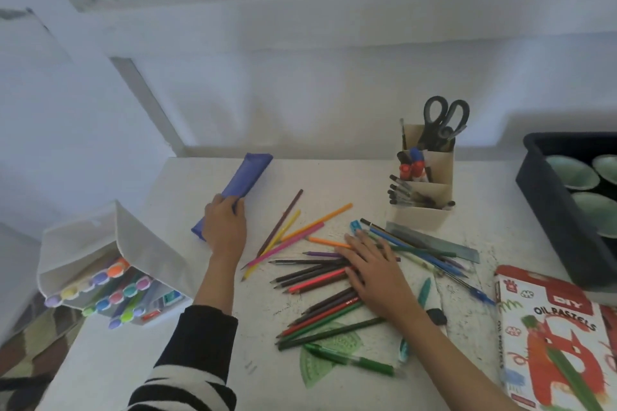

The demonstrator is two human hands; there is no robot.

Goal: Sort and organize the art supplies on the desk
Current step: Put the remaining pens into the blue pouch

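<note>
One view only, the head camera, so I report from that alone.

Head view: my left hand (224, 227) sits left of centre, fingers curled round the lower end of the blue pencil case (254, 173). The case's long axis runs from that grip up and to the right, toward the back edge of the desk (334, 177). My right hand (374, 274) lies flat at centre right, fingers straight and slightly spread, pressing on the coloured pencils (310, 277).

Governing relation: the case lies left of the pencil heap and apart from it, with a small fan of loose pencils between. Most pencils under the right hand lie roughly across the frame, tips to the left, so they already point toward the case. In my judgement the right hand is placed to gather them, the left to present the case.

Other items noted: marker case (110, 277) at lower left, overhanging the desk edge; cream organizer (424, 197) with scissors (444, 120) at upper right; ruler (434, 240) just beside the heap.

Not determinable: the case's opening. I cannot tell which end opens, nor whether it is open. The palm covers the near end of the case, and the right hand hides the middle of several pencils. The oil pastels box (551, 337) is cut off at the lower right edge.
</note>
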